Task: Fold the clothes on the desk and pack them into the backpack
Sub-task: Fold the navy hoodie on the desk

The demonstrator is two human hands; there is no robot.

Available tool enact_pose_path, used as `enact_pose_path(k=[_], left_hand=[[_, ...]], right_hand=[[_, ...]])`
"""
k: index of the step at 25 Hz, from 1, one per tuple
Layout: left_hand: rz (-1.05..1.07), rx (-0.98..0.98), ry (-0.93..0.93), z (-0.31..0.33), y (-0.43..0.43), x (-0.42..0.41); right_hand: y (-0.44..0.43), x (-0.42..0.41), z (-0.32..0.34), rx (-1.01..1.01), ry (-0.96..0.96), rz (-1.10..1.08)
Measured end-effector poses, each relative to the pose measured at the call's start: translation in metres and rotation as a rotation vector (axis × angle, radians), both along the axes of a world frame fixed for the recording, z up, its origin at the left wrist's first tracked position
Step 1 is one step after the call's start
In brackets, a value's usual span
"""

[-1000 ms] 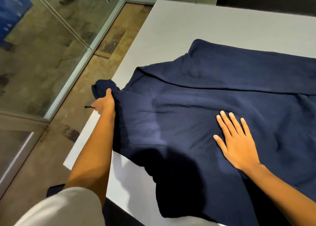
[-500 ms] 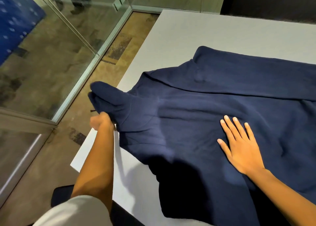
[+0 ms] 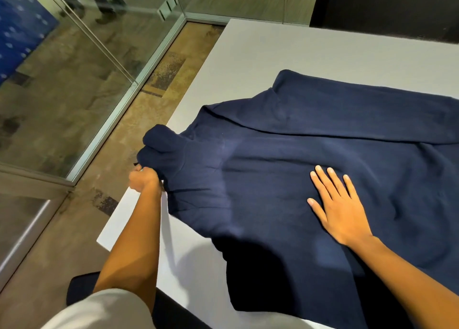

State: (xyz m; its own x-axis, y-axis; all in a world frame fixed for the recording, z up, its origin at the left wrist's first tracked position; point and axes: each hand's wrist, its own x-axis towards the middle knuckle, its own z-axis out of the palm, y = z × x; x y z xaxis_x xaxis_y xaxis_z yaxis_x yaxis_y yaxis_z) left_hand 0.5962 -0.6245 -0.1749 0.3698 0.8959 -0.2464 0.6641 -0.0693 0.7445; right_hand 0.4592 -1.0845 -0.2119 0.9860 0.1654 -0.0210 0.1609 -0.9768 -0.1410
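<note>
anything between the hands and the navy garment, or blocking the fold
Nothing visible. The left hand already grips the navy garment at the desk edge, and the right hand lies flat on it. No backpack is in view.

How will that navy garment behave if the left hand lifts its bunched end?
The dark navy knit garment is probably floppy: it bunches and droops at the left hand grip. It likely drags rather than slides, being thick and creased. The flat right hand should pin the rest to the white desk.
</note>
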Motion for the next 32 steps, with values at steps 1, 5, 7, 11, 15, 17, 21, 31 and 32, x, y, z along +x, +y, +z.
enact_pose_path(k=[1,5,7,11,15,17,21,31,32], left_hand=[[-0.086,0.041,0.08,0.004,-0.012,-0.006],[-0.565,0.384,-0.097,0.022,-0.071,-0.061],[-0.904,0.442,-0.194,0.02,-0.094,-0.107],[-1.496,0.617,-0.162,-0.006,-0.122,-0.198],[-1.641,0.632,-0.034,-0.024,-0.123,-0.258],[-1.659,0.637,-0.011,-0.024,-0.119,-0.273],[-1.527,0.555,-0.15,-0.009,-0.116,-0.277],[-0.331,-0.123,0.222,0.028,-0.077,-0.188],[-0.309,-0.169,0.24,0.025,-0.07,-0.181]], right_hand=[[-0.001,0.0,0.0,-0.005,0.011,0.01],[0.001,-0.008,0.011,0.093,0.048,-0.036],[0.002,-0.032,0.023,0.145,-0.011,-0.025],[0.006,-0.109,0.032,0.192,-0.045,0.101],[0.002,-0.165,0.018,0.061,0.042,0.349],[-0.002,-0.172,0.017,0.047,0.053,0.3],[0.03,-0.169,0.026,0.176,0.035,0.179],[0.195,-0.192,0.059,0.242,0.282,0.175],[0.2,-0.195,0.058,0.19,0.274,0.201]])
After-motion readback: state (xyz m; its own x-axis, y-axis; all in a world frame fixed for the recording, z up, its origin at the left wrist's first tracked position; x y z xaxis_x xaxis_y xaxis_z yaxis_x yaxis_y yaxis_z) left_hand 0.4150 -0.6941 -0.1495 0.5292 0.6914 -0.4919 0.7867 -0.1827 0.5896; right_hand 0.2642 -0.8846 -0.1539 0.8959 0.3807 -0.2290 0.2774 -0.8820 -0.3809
